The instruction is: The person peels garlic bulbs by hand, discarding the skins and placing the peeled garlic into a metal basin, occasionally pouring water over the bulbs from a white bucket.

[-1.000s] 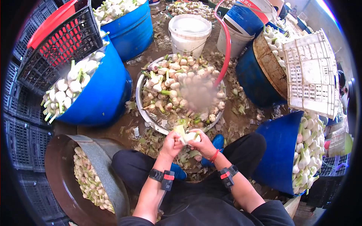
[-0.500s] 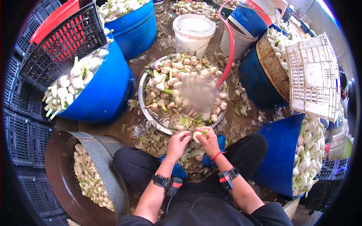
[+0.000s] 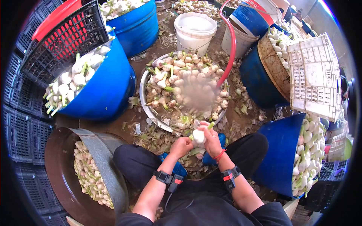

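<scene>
A white garlic bulb (image 3: 198, 136) with a short green stem is held in my right hand (image 3: 212, 140), just beyond my knees. My left hand (image 3: 182, 146) is closed at the bulb's left side, its fingers pinched on a small greenish bit of peel. Just beyond both hands stands a round metal basin (image 3: 148, 109) heaped with garlic bulbs (image 3: 173, 79) in water. A red hose (image 3: 231, 56) reaches down into the basin, and a blurred patch hides part of the heap.
Blue tubs of white garlic stand at left (image 3: 113, 86) and right (image 3: 277, 150). A metal tub (image 3: 107, 162) with small bulbs is at lower left. Beyond the basin is a white bucket (image 3: 194, 34). A white crate (image 3: 315, 75) leans at right. Peels litter the wet floor.
The garlic bulb, now whiter, has turned in my right hand with its stem to the upper right. My left hand has closed into a pinch and moved slightly lower. The view has shifted slightly.
</scene>
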`<action>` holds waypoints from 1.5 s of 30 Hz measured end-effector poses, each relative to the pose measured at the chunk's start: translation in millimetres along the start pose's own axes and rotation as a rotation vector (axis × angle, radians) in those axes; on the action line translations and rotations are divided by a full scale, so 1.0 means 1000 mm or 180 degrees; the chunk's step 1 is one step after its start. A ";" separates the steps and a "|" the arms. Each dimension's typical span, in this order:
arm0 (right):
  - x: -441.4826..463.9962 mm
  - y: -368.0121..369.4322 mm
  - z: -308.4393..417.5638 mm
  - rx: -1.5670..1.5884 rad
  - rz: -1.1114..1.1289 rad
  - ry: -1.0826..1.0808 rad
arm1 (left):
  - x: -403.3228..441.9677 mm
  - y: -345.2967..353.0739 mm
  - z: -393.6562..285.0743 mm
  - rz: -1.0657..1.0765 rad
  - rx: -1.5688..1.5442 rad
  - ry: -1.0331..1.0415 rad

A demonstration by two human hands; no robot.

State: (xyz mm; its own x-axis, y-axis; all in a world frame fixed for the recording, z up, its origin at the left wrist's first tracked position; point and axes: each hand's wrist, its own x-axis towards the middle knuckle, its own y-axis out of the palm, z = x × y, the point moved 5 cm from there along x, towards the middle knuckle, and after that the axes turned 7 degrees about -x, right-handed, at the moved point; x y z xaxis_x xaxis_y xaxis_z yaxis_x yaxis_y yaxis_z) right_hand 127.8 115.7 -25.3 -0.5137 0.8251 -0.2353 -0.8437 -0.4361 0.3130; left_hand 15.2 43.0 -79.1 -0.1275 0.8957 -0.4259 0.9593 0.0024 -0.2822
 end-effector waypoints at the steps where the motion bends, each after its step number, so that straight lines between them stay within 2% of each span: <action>1: 0.002 -0.005 -0.009 0.0359 -0.0050 0.0292 | 0.001 0.009 0.012 -0.0010 -0.0801 0.0321; 2: 0.004 -0.007 -0.014 0.0717 -0.0096 0.0582 | -0.007 0.003 -0.016 -0.0009 -0.0798 0.0320; 4: 0.006 -0.013 -0.026 0.0712 -0.0191 0.0640 | -0.024 -0.004 -0.059 -0.0197 -0.4582 -0.0450; 5: 0.009 -0.020 -0.039 0.0939 -0.0387 0.0660 | -0.021 -0.006 -0.065 -0.0480 -0.4442 -0.0462; 6: 0.010 -0.028 -0.051 0.1165 -0.0578 0.0681 | -0.015 0.000 -0.056 -0.0484 -0.4455 -0.0463; 8: 0.013 -0.032 -0.061 0.1336 -0.0718 0.0731 | 0.004 0.004 -0.044 -0.0339 -0.2787 0.0379; 10: 0.015 -0.042 -0.067 0.1682 -0.1032 0.0801 | 0.011 0.009 -0.023 -0.0276 -0.2585 0.0253; 12: 0.013 -0.050 -0.064 0.1789 -0.0972 0.0730 | 0.013 0.016 0.006 0.0096 -0.0679 0.0196; 13: 0.013 -0.050 -0.059 0.1889 -0.0881 0.0673 | 0.011 0.020 0.014 0.0511 -0.0417 -0.0150; 14: 0.015 -0.047 -0.056 0.1884 -0.0877 0.0672 | 0.014 0.025 0.012 0.0507 -0.0421 -0.0146; 16: 0.015 -0.042 -0.054 0.1244 -0.1072 0.0551 | 0.011 0.019 -0.019 -0.0848 -0.1450 0.1505; 17: 0.016 -0.038 -0.054 0.1240 -0.1052 0.0557 | 0.016 0.027 -0.020 -0.0565 -0.2332 0.1090; 18: 0.018 -0.033 -0.051 0.1184 -0.1008 0.0475 | 0.016 0.023 -0.022 -0.0586 -0.2326 0.1101; 20: 0.024 -0.031 -0.050 0.1136 -0.0941 0.0378 | 0.021 0.031 -0.010 -0.0011 -0.2542 0.0265; 21: 0.027 -0.037 -0.045 0.0110 -0.1036 0.0134 | 0.022 0.028 -0.004 0.0119 -0.2053 0.0204; 22: 0.028 -0.044 -0.042 -0.0916 -0.1135 -0.0105 | 0.022 0.020 -0.002 0.0133 -0.2036 0.0205; 23: 0.029 -0.047 -0.025 -0.3662 -0.1142 -0.1147 | 0.022 0.010 -0.001 -0.0045 -0.1008 0.0209; 24: 0.027 -0.053 -0.036 -0.3658 -0.1146 -0.1134 | 0.019 0.004 -0.002 -0.0226 0.0018 0.0206; 25: 0.030 -0.055 -0.051 -0.2554 -0.0754 -0.0520 | 0.012 -0.007 -0.012 -0.0690 0.0898 0.0388; 26: 0.035 -0.037 -0.044 -0.1438 -0.0356 0.0054 | 0.019 -0.004 -0.016 -0.0699 0.0918 0.0402; 27: 0.024 -0.018 -0.041 0.0161 -0.0177 0.0903 | 0.026 0.004 -0.029 -0.0735 0.0094 0.0975; 28: 0.018 -0.007 -0.035 0.0999 0.0242 0.1242 | 0.028 0.008 -0.035 -0.0751 -0.0752 0.1518; 29: 0.015 -0.011 -0.023 0.0367 0.0127 0.1234 | 0.032 0.007 -0.033 -0.0342 -0.0835 0.1481; 30: 0.015 -0.019 -0.011 -0.0265 0.0021 0.1208 | 0.047 0.006 -0.017 0.0282 -0.0785 0.0464; 32: 0.010 -0.055 0.042 -0.2957 -0.0087 -0.0389 | 0.087 -0.033 0.028 -0.0454 0.1497 0.1055; 33: -0.006 -0.067 0.091 -0.3823 -0.0326 -0.0934 | 0.104 -0.070 0.037 -0.1076 0.1565 0.0744; 34: -0.023 -0.081 0.143 -0.4571 -0.1065 -0.0834 | 0.118 -0.107 0.045 -0.1680 0.1614 0.0431; 35: -0.045 -0.108 0.181 -0.3263 -0.2055 -0.0537 | 0.132 -0.136 0.064 -0.2188 0.1938 0.0394; 36: -0.072 -0.146 0.214 -0.3769 -0.2682 -0.1058 | 0.143 -0.154 0.077 -0.2694 0.2247 0.0353; 37: -0.106 -0.213 0.232 -0.3309 -0.3492 -0.0834 | 0.142 -0.159 0.070 -0.2255 0.2169 -0.0285; 38: -0.155 -0.305 0.243 -0.4249 -0.3818 -0.1235 | 0.137 -0.160 0.062 -0.1804 0.2069 -0.0908; 39: -0.198 -0.363 0.258 -0.6377 -0.4477 -0.0571 | 0.144 -0.149 0.067 -0.1762 0.2342 -0.1059; 40: -0.215 -0.372 0.281 -0.5997 -0.4401 0.0517 | 0.150 -0.129 0.080 -0.1193 0.2543 -0.1150; 41: -0.250 -0.447 0.267 -0.7176 -0.4170 0.1847 | 0.151 -0.107 0.092 -0.0928 0.2698 -0.1217; 42: -0.313 -0.531 0.258 -0.7201 -0.4176 0.1865 | 0.151 -0.090 0.101 -0.0656 0.2854 -0.1283; 43: -0.383 -0.611 0.254 -0.6746 -0.4433 0.1375 | 0.148 -0.086 0.098 -0.0638 0.2824 -0.1282; 44: -0.325 -0.598 0.270 -0.6268 -0.4624 0.0918 | 0.141 -0.086 0.093 -0.0748 0.2783 -0.1069; 45: -0.324 -0.563 0.291 -0.6712 -0.4015 0.1929 | 0.131 -0.085 0.088 -0.0834 0.2761 -0.0854</action>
State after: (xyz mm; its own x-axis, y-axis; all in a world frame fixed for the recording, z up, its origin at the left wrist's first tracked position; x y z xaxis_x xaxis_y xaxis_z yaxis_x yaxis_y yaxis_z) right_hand 814.5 198.6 142.4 0.4156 0.8712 0.2613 0.5346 -0.0016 -0.8451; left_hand -105.0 120.7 -186.2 -0.4696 0.7811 -0.4114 0.3837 -0.2391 -0.8920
